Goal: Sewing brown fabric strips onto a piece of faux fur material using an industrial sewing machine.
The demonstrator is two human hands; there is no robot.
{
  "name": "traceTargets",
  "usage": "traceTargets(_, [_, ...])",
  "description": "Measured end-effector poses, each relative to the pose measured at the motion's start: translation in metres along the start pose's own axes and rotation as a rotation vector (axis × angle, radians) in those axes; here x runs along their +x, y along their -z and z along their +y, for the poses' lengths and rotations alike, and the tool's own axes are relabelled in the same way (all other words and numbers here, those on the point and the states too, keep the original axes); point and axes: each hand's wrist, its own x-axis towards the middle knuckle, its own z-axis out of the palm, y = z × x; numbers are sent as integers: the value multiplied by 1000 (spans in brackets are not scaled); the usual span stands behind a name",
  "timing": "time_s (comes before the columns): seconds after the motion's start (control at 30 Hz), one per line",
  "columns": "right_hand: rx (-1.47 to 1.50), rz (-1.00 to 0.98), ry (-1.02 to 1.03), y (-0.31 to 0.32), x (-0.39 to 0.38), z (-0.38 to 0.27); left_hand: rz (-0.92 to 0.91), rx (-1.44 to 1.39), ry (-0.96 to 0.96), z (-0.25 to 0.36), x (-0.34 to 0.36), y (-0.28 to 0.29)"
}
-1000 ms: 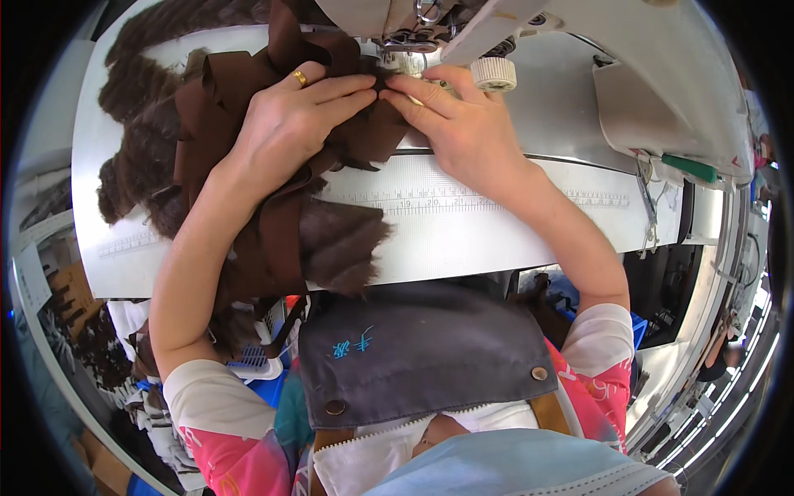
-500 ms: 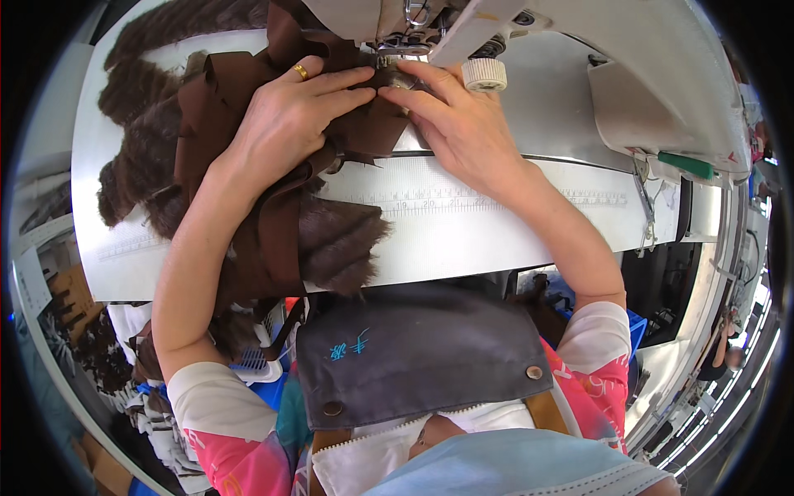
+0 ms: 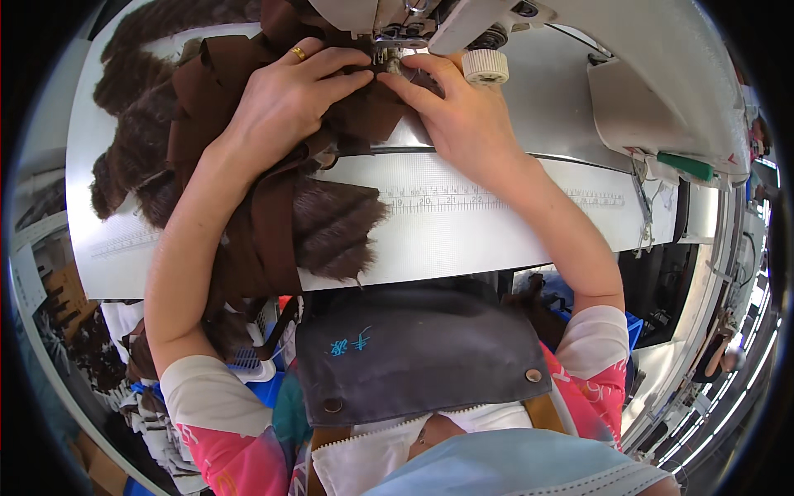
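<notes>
Much brown cloth (image 3: 376,121) lies by the presser foot (image 3: 392,59), left hand (image 3: 283,95) and right hand (image 3: 471,122) on it, narrowly apart; whether pinching, I cannot tell. Fingers straying underfoot could get hurt; trailing fur (image 3: 335,227) could drag it askew.

Pink sleeves (image 3: 236,450) end in white bands (image 3: 207,393); the dark grey bib (image 3: 438,347) carries turquoise script (image 3: 351,341) and metal snaps (image 3: 332,405). A light-blue mask (image 3: 504,467) and, on the left hand (image 3: 281,97), a gold ring (image 3: 298,54) show.
</notes>
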Motion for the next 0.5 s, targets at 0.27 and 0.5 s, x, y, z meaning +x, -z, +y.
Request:
traceTargets(0.27, [-43, 23, 56, -1, 1, 2, 19, -14, -8, -2, 2, 0])
traceTargets(0.5, [-7, 19, 59, -2, -2, 0, 7, -45, -58, -7, -2, 1])
